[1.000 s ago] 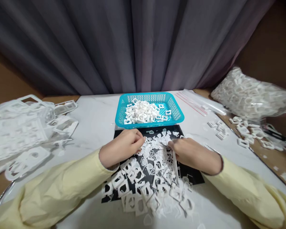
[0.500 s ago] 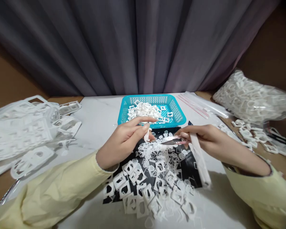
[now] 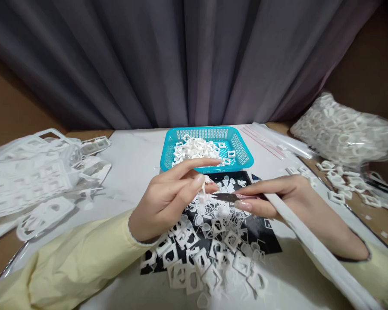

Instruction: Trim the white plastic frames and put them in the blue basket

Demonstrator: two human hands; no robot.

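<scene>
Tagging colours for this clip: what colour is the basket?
The basket is turquoise blue; head view.

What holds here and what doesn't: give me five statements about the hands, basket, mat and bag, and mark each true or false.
1. The left hand holds a small white piece. True.
2. The right hand is empty. False: it holds a pointed tool.
3. White pieces lie in the blue basket. True.
4. The black mat lies on the far side of the basket from the person. False: it lies on the person's side.
5. A bulging clear bag sits to the right of the basket. True.
</scene>
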